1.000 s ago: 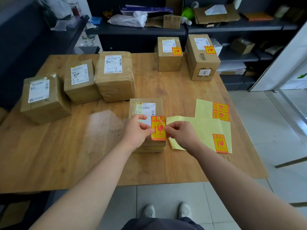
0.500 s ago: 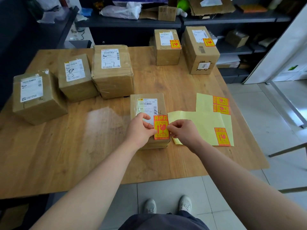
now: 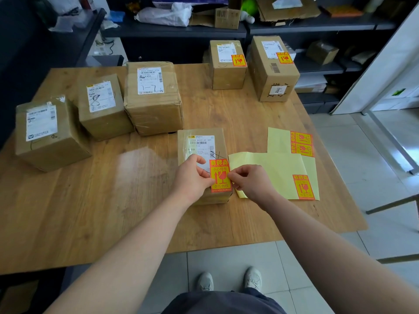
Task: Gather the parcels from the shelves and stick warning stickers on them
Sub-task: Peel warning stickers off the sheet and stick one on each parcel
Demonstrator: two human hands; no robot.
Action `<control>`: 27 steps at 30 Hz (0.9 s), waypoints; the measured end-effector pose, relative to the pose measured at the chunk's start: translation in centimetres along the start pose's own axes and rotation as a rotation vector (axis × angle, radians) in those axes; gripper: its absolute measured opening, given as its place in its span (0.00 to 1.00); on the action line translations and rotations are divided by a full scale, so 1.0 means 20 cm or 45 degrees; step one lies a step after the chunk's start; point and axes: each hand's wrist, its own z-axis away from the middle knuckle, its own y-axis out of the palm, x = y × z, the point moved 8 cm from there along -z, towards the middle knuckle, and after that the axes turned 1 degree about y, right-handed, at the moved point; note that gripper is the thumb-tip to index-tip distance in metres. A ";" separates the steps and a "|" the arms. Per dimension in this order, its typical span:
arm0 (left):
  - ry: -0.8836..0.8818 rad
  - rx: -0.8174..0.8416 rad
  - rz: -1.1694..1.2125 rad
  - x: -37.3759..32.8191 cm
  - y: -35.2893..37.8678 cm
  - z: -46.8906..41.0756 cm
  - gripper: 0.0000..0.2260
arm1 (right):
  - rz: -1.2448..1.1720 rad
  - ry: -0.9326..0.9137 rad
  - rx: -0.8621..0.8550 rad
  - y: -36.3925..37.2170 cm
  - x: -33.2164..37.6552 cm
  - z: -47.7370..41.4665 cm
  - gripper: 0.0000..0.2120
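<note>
Orange warning sticker [image 3: 220, 175] over near parcel [image 3: 199, 138], pinched at 9 o'clock by left hand [image 3: 192, 179], at 3 o'clock by right hand [image 3: 252, 185], backing sheets [image 3: 272, 168] at parcel's 3 o'clock

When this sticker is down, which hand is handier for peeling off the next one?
Probably the right hand. It pinches the right edge of the sticker, directly beside the yellow sheets that carry the remaining stickers. The left hand pinches the other edge over the parcel, farther from them.
</note>
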 end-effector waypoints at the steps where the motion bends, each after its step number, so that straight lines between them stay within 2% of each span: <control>1: -0.004 -0.004 -0.010 0.00 0.00 0.00 0.20 | 0.005 0.003 -0.004 0.00 0.00 0.00 0.07; 19: -0.004 -0.025 -0.092 -0.02 0.00 0.01 0.21 | 0.130 -0.046 -0.116 -0.01 -0.01 -0.01 0.05; 27: 0.081 -0.042 -0.119 -0.02 0.01 0.02 0.16 | 0.224 -0.142 -0.160 -0.01 0.02 0.01 0.06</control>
